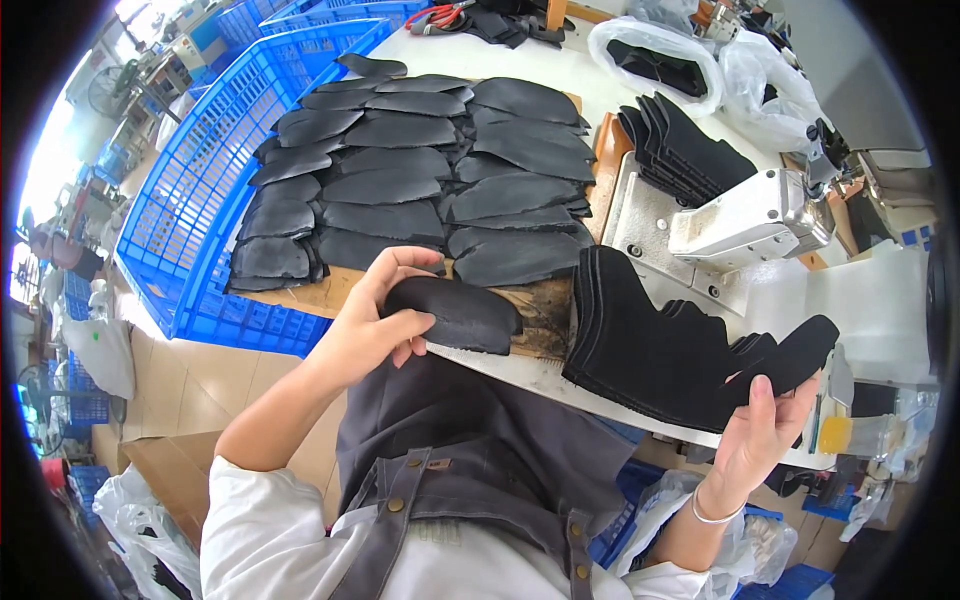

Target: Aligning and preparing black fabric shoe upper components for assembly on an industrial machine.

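Note:
Pinched between the thumb and fingers of my left hand [362, 325] is a black curved leather piece [470, 318], at the table's near edge. My right hand [758, 440] grips the right end of a black fabric piece [808, 350], thumb on top. That end rises at the right of a stack of black fabric cutouts [640, 340] with curved edges; how far the piece is lifted off the stack I cannot tell. Beyond my left hand, several overlapping rows of similar black leather pieces [385, 175] lie on a brown board [330, 293].
Right of centre stands a white sewing machine [735, 225], with more black cutouts [685, 150] behind it. A blue plastic crate [165, 215] sits at the left. Clear plastic bags [655, 65] and red-handled scissors [440, 15] lie at the back of the white table [560, 45].

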Available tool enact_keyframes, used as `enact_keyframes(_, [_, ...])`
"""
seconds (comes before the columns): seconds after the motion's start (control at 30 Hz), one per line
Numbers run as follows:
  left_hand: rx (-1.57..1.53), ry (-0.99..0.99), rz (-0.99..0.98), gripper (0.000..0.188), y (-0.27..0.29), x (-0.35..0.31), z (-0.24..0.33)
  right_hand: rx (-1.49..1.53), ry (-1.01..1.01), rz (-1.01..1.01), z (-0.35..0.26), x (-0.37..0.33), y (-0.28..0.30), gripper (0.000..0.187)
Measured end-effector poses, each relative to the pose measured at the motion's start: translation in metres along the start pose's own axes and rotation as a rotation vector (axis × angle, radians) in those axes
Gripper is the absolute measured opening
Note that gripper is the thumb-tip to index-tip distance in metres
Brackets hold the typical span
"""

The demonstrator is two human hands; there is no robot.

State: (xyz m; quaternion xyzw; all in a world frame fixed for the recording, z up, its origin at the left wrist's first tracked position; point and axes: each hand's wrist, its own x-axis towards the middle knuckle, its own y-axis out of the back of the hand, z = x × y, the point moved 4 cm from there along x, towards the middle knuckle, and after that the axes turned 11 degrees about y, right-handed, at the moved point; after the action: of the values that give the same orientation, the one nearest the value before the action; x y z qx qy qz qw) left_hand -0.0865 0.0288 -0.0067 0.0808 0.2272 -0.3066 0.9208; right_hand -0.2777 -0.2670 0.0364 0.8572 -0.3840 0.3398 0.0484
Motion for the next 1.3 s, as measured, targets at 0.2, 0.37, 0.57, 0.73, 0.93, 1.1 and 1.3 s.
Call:
enact_keyframes(0.2, [-0.231, 0.055, -0.11, 0.06, -0.011, 0.0, -0.003, 0.141, -0.039, 0.058, 0.008, -0.016, 0.028, 0.032])
enact_keyframes(0.37, [-0.076, -0.144, -0.06, 0.036, -0.006, 0.005, -0.005, 0.157, -0.103, 0.097, 0.004, -0.023, 0.028, 0.031])
enact_keyframes(0.57, [-0.25, 0.057, 0.02, 0.032, -0.011, 0.01, -0.009, 0.109, -0.122, 0.159, 0.004, -0.03, 0.033, 0.032])
enact_keyframes(0.73, [-0.19, 0.019, 0.043, 0.041, -0.022, 0.006, -0.009, 0.083, -0.105, 0.189, 0.003, -0.034, 0.036, 0.031])
enact_keyframes(0.93, [-0.111, -0.048, 0.03, 0.046, -0.024, 0.003, -0.006, 0.092, -0.124, 0.15, 0.003, -0.036, 0.034, 0.032])
enact_keyframes(1.1, [-0.101, -0.084, -0.014, 0.051, -0.021, 0.007, -0.009, 0.076, -0.15, 0.195, 0.005, -0.039, 0.037, 0.034])
enact_keyframes(1.3, [0.091, -0.187, -0.015, 0.043, -0.021, 0.007, -0.004, 0.08, -0.141, 0.189, 0.005, -0.039, 0.037, 0.034])
